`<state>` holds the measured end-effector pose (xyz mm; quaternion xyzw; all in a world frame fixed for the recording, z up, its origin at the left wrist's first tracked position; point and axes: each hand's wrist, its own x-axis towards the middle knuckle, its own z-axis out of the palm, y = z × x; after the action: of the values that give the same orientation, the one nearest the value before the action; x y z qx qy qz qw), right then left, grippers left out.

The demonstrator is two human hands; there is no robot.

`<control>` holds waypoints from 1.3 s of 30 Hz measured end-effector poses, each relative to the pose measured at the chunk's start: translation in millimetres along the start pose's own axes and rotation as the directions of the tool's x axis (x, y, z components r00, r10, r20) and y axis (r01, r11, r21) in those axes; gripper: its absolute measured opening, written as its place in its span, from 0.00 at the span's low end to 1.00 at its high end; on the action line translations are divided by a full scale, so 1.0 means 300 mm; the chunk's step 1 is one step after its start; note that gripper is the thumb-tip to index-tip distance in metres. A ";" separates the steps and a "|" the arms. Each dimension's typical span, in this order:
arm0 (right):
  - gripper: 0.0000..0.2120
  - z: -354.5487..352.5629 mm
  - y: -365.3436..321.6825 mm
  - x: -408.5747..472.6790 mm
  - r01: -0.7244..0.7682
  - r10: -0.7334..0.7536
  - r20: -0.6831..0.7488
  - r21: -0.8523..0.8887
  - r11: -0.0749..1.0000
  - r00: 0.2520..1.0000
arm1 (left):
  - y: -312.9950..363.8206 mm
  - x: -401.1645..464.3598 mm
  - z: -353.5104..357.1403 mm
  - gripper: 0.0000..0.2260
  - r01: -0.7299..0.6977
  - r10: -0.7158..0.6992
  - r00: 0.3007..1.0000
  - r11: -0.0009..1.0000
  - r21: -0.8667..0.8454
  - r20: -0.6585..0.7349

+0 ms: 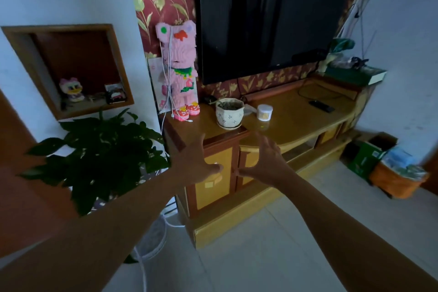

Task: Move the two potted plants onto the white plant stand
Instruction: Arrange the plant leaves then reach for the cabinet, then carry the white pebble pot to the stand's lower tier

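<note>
A small cream ceramic pot (229,113) with dark soil and a saucer stands on the left end of the wooden TV cabinet (296,121). A large leafy green plant (99,152) stands left of the cabinet, over a white wire stand (151,237) that shows below the leaves. My left hand (196,161) and my right hand (263,159) are stretched forward side by side, fingers spread, in front of the cabinet's edge just below the small pot. Neither hand touches anything.
A pink block-built bear figure (180,71) with a white cable stands behind the pot. A white round container (265,112), a remote (321,106) and a dark TV (272,16) sit on or above the cabinet. Boxes (369,156) and an orange bag (398,180) lie on the floor at right.
</note>
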<state>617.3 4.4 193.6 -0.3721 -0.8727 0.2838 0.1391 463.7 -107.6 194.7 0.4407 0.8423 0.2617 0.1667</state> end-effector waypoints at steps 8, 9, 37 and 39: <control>0.56 -0.073 0.160 0.356 0.043 -0.043 0.011 -0.010 0.999 0.999 | 0.065 0.354 0.090 0.46 -0.006 -0.003 0.998 0.990 -0.144 -0.065; 0.56 -0.082 0.178 0.410 0.044 -0.043 0.023 -0.016 0.999 0.999 | 0.072 0.411 0.101 0.46 -0.019 0.007 0.997 0.986 -0.163 -0.078; 0.68 0.062 0.651 1.497 0.359 -0.416 0.317 0.223 0.906 0.852 | 0.074 1.301 0.508 0.47 0.012 -0.210 0.881 0.906 -0.423 -0.425; 0.69 0.097 0.681 1.516 0.356 -0.402 0.320 0.194 0.914 0.858 | 0.047 1.329 0.529 0.45 -0.006 -0.204 0.874 0.903 -0.430 -0.441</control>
<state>409.4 439.2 62.5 -0.1261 -0.9193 0.3684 0.0569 332.6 276.5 54.8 0.2718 0.8031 0.5270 0.0585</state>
